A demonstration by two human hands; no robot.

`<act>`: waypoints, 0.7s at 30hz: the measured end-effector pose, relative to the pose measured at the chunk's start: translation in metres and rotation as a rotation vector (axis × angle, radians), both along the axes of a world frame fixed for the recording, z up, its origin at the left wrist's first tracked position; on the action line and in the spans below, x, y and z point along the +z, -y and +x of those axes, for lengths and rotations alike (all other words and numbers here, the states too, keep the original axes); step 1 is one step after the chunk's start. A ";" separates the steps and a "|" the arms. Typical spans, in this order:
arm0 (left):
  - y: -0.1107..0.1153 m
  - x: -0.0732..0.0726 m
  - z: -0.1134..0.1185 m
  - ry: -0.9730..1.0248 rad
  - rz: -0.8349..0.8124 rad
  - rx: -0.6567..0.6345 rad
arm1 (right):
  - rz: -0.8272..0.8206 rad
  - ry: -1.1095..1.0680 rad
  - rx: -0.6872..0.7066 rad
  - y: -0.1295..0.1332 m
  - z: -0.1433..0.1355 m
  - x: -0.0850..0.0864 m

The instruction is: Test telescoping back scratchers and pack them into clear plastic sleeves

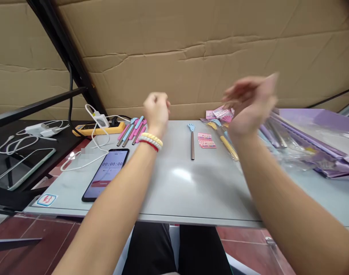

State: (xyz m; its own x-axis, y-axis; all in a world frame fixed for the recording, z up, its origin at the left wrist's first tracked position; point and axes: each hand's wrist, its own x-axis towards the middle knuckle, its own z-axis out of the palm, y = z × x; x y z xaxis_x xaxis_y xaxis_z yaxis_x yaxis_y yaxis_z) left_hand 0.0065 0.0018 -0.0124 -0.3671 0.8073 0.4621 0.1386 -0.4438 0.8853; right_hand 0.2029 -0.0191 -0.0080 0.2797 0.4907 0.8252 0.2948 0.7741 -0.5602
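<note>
My left hand (157,109) is raised over the table with its fingers curled in, and nothing sticks out of it. Beaded bands ring that wrist. My right hand (251,103) hangs blurred above the right side, fingers bent but apart, with nothing seen in it. Between the hands lies a back scratcher (192,143) with a light blue hand-shaped head and a metal rod. Pink printed cards (206,140) lie beside it. Several pink and blue back scratchers (132,131) are bunched beyond my left wrist. A yellow-handled back scratcher (228,147) lies near my right forearm.
A phone (105,175) showing a zeroed timer lies at left on the grey table (174,198). Behind it are a yellow power strip (98,128) and white cables. Clear plastic wrappers (297,152) and a purple box (306,114) fill the right. Cardboard (191,57) backs the table.
</note>
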 end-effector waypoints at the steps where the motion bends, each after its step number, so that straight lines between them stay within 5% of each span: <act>1: -0.002 -0.014 0.006 -0.152 -0.072 -0.005 | -0.021 -0.003 -0.032 -0.001 -0.005 -0.013; 4: -0.007 -0.051 0.014 -0.566 -0.227 -0.039 | -0.183 0.176 -0.123 -0.007 -0.011 -0.053; 7: -0.006 -0.070 0.012 -0.853 -0.344 -0.094 | -0.388 0.353 -0.188 -0.014 -0.006 -0.078; 21: 0.006 -0.071 0.014 -1.148 -0.386 -0.177 | -0.742 0.395 -0.172 -0.009 -0.006 -0.084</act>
State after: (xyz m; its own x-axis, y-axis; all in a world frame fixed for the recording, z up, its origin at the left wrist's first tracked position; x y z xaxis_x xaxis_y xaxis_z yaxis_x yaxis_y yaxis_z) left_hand 0.0201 -0.0043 -0.0836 0.2246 0.9605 0.1643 0.8902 -0.2708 0.3663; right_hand 0.1965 -0.0101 -0.0924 0.1596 0.9193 0.3597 0.6548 0.1741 -0.7355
